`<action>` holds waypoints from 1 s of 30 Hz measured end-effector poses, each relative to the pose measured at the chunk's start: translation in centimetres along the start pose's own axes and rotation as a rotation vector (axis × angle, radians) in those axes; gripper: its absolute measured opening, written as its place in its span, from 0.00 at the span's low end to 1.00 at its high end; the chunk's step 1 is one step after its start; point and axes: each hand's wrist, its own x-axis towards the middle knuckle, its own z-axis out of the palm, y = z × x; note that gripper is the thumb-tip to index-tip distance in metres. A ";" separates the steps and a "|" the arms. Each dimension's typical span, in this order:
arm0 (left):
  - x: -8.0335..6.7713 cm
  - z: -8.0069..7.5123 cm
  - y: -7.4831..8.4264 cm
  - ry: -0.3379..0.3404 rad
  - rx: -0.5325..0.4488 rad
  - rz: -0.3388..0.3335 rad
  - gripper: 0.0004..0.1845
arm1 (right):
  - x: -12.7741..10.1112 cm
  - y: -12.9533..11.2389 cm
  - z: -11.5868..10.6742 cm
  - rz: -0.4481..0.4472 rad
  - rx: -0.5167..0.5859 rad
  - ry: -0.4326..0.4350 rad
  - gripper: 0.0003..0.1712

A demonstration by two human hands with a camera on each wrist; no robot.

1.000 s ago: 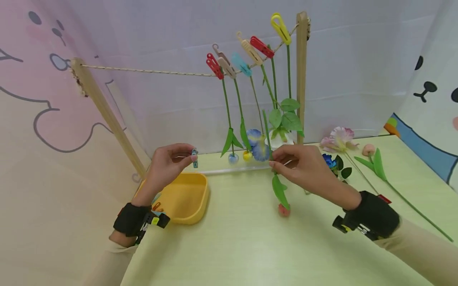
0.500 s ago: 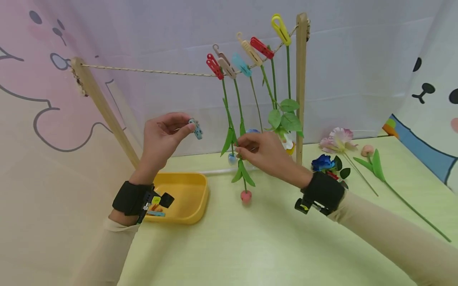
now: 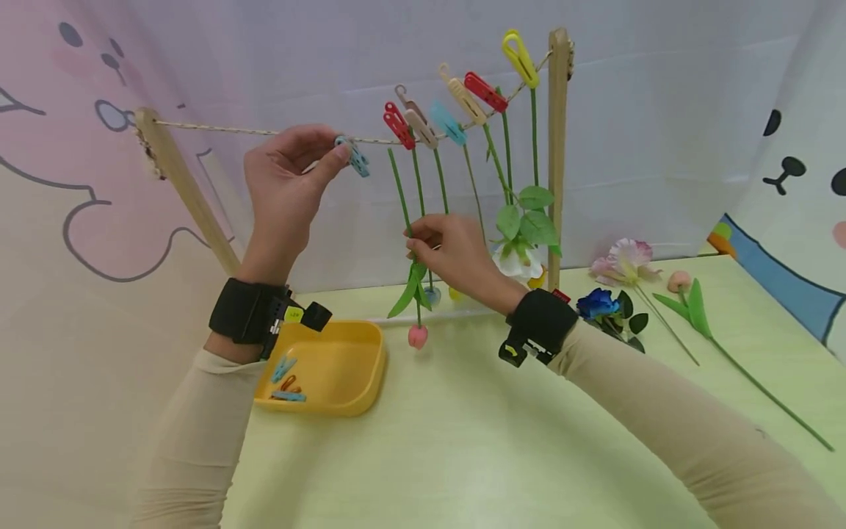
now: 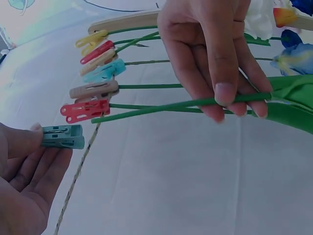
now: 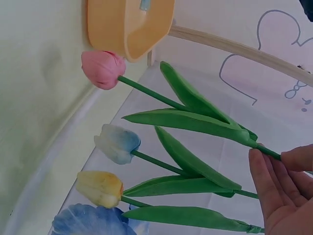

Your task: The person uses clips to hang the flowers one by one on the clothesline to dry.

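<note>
My left hand (image 3: 287, 187) pinches a light blue clothespin (image 3: 353, 156) beside the rope (image 3: 247, 131), left of the row of hanging flowers. In the left wrist view the clothespin (image 4: 63, 136) points toward the rope, its tips apart from the stem. Between thumb and fingers, my right hand (image 3: 459, 253) holds a pink tulip (image 3: 418, 337) upside down by its green stem (image 3: 399, 184). The stem's top end is just below the rope, near a red clothespin (image 3: 399, 126). The right wrist view shows the pink bloom (image 5: 103, 69) beside a hanging blue tulip (image 5: 117, 143) and a yellow one (image 5: 100, 188).
Several clothespins hold flowers along the rope, toward the right wooden post (image 3: 558, 147). A yellow tray (image 3: 370, 367) with clothespins stands at left on the table. A blue flower (image 3: 598, 303), a pink-white flower (image 3: 628, 258) and another tulip (image 3: 679, 281) lie at right.
My left hand has risen with the clothespin from above the tray to the rope. My right hand has moved left and up, carrying the pink tulip toward the rope.
</note>
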 end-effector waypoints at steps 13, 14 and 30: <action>3.1 2.3 0.0 0.025 -0.050 -0.042 0.08 | 1.8 -0.4 0.2 0.012 0.027 0.053 0.07; 3.3 2.4 -0.2 0.019 -0.048 -0.049 0.08 | 1.9 -0.4 0.2 0.012 0.028 0.054 0.07; 3.3 2.9 -0.4 -0.022 0.080 -0.080 0.09 | 2.2 -0.6 0.6 0.048 0.059 0.036 0.07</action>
